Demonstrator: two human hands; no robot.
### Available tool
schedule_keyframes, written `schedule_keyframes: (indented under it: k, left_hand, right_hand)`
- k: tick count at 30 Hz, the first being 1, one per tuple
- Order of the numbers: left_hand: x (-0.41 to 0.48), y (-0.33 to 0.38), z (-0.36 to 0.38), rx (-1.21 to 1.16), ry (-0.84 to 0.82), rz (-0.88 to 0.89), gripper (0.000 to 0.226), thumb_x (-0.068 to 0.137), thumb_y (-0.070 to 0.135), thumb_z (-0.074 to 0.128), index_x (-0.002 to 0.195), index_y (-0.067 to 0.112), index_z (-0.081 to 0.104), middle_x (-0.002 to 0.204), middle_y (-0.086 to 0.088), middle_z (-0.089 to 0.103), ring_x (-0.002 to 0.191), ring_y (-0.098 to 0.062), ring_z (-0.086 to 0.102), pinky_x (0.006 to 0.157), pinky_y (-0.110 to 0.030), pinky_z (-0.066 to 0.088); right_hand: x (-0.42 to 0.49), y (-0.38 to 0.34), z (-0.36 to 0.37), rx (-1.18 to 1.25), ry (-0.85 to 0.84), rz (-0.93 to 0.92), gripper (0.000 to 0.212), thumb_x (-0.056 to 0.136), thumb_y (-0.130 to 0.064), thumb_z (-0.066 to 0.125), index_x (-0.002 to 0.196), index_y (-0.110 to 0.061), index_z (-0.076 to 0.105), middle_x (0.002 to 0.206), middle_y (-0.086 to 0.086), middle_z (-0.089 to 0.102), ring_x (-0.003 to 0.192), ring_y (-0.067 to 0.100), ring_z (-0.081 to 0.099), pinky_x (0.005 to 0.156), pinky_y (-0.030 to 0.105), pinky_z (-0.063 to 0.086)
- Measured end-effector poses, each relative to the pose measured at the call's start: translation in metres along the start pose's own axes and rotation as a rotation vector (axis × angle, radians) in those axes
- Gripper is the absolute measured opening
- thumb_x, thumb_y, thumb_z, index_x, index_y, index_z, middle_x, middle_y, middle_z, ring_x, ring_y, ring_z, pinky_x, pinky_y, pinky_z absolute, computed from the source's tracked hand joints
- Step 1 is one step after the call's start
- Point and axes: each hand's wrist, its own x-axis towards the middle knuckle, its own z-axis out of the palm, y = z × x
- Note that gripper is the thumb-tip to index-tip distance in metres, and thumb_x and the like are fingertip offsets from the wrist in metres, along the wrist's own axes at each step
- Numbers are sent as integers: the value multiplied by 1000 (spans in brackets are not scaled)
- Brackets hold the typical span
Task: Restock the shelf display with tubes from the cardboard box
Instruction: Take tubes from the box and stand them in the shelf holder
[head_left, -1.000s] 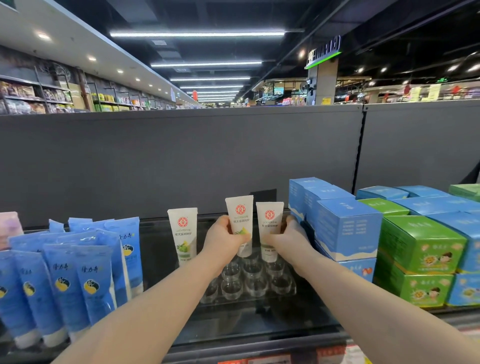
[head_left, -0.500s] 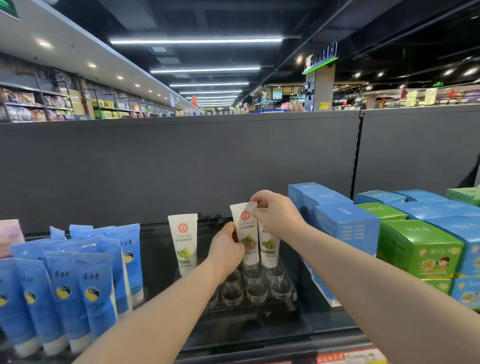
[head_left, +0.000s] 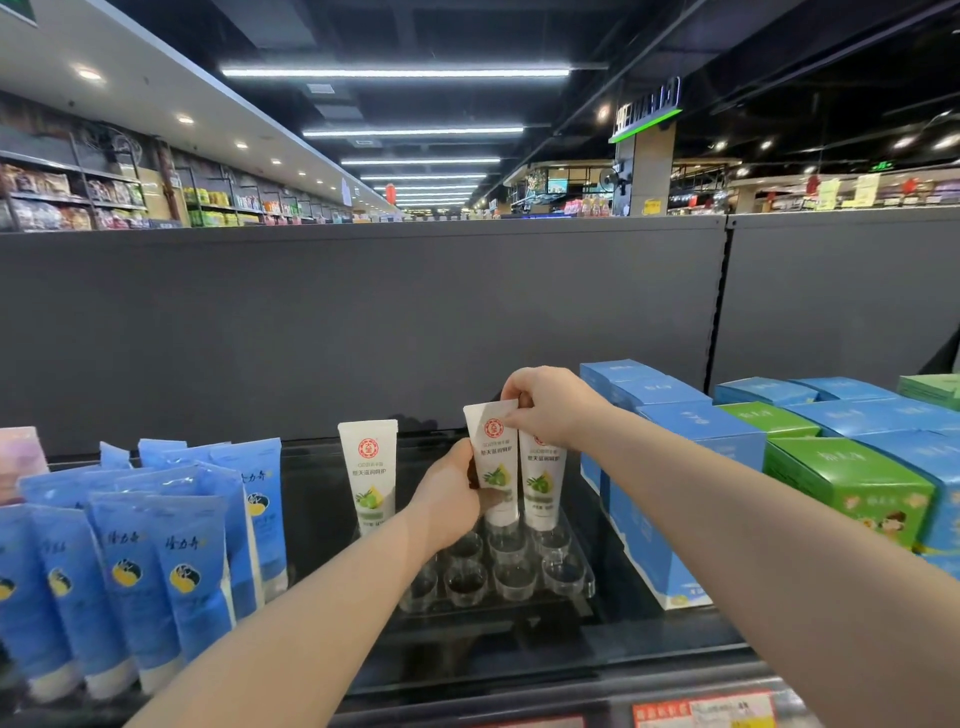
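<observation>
Both hands grip one upright tube (head_left: 492, 457): right hand (head_left: 545, 405) atop, left hand (head_left: 449, 493) mid.

Three white tubes (head_left: 368, 470) stand at the clear cup tray (head_left: 576, 590). Blue tubes (head_left: 182, 566): about eight visible, the row cut off at the frame edge. Two hands (head_left: 449, 496). Boxed goods (head_left: 847, 480) uncounted, partly hidden.

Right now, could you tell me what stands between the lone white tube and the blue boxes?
In the head view: both hands holding two white tubes.
</observation>
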Motion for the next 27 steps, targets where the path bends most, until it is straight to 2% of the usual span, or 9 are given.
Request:
schedule_keyframes:
  k: [5,8,11,14,16,20,23,25,27]
  left_hand:
    - [6,-3,3,73,22,10,38,85,14,65,118,18,46,102,12,54,96,-4,49,83,-20,41]
    - [7,-6,7,122,34,-9,30,85,15,65,109,20,47,104,11,57,97,-6,54,85,-19,42]
    - [8,-9,11,272,95,-20,30,82,22,65,108,14,51,103,-1,65,97,-22,63,86,-33,52]
    - [8,-6,6,290,-9,-148,29,81,32,68,103,26,50,108,7,63,102,-16,61,94,-38,50]
    - [9,-7,4,243,-43,-167,25,81,31,68,99,25,51,108,7,64,102,-15,61,96,-35,49]
    - [8,-7,6,176,-4,-138,29,85,28,65,112,24,54,105,10,61,102,-13,59,89,-28,46]
    - [7,-7,6,138,47,-128,16,88,25,62,102,22,57,98,9,62,86,-9,60,74,-22,48]
    - [9,-9,6,149,65,-109,15,87,26,62,98,18,57,97,4,65,84,-13,61,73,-27,49]
    - [8,-7,5,122,41,-163,13,88,26,61,99,25,54,100,7,62,83,-8,59,72,-23,46]
  right_hand:
    - [4,-5,-8,-89,-119,3,25,92,-23,56,116,-14,59,108,3,64,89,16,63,72,24,52]
    - [7,-7,-10,-172,-169,0,22,91,-24,57,112,-15,61,107,3,65,86,16,62,70,24,49]
    - [8,-10,-11,-266,-224,1,16,90,-22,58,105,-16,61,103,2,63,84,16,59,62,21,45]
    - [11,-11,-10,-313,-217,-24,6,90,-20,59,96,-19,57,97,0,60,81,15,57,54,18,37]
    - [12,-10,-10,-289,-218,-37,10,89,-19,60,99,-19,59,100,0,60,82,14,57,54,17,37]
    - [12,-6,-11,-216,-260,-72,25,90,-18,59,114,-17,61,104,-3,61,86,12,58,58,16,42]
    - [11,-5,-10,-212,-261,-76,26,89,-17,59,116,-17,61,106,-3,62,86,12,58,59,17,44]
    - [13,-5,-10,-215,-265,-80,26,89,-17,60,115,-17,61,110,-1,63,86,12,59,59,16,44]
    - [13,-7,-12,-236,-281,-72,30,88,-17,62,117,-17,60,114,0,63,89,13,59,62,18,46]
